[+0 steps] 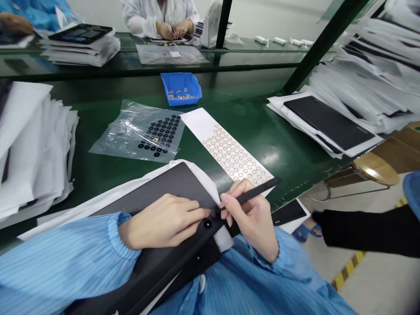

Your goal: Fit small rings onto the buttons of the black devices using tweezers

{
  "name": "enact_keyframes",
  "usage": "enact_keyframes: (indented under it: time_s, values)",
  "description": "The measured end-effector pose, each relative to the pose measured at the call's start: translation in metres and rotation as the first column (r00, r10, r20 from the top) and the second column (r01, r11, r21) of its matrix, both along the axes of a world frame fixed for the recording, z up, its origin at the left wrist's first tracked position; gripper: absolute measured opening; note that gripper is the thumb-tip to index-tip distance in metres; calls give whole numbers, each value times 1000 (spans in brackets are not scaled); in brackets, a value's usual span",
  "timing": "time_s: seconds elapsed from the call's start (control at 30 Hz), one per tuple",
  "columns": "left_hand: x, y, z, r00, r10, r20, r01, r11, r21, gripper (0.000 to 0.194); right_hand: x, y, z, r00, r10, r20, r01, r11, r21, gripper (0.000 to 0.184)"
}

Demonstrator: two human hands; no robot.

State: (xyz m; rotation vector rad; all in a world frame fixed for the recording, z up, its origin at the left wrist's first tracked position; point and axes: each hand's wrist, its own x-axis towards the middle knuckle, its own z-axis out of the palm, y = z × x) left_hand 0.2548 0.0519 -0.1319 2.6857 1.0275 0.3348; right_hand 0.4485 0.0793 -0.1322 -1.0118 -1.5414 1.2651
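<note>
Fingers outstretched, my left hand (166,222) lies flat across a black tablet-like panel (157,188), its fingertips beside a round camera lens (208,224) near the panel's corner. My right hand (251,218) is closed around a slim black pen-shaped tool (259,190). The tool's tip meets the panel corner by my left index finger; what it touches there is hidden. White wrapping (206,181) lies under the panel. Just beyond my right hand is a white sheet (197,120) with rows of small gold rings. A clear plastic bag (114,138) with black rings lies left of it.
A blue bin (181,103) holds small gold pieces. Stacks of white-wrapped panels stand at left (36,153) and right (357,92). A green post (323,46) rises at the right. Two co-workers sit across the bench; a person's dark sleeve or leg shows at far right.
</note>
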Motion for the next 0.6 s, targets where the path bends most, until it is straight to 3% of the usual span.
enact_keyframes:
  time_s: [0.13, 0.27, 0.4, 0.6]
  values:
    - [0, 0, -1, 1000, 2, -13, -2, 1000, -26, 29, -11, 33, 31, 989, 132, 61, -138, 984, 110, 23]
    - [2, 1, -1, 999, 3, -43, -3, 1000, -11, 24, -56, 79, 52, 920, 328, 216, -357, 927, 112, 24]
    - [4, 1, -1, 998, 19, -53, -19, 1000, 9, 20, -126, 110, 48, 808, 449, 382, -526, 841, 124, 22]
    - [6, 1, 0, 995, 39, -97, -38, 999, 8, 19, -203, 120, 31, 737, 474, 482, -620, 758, 202, 21]
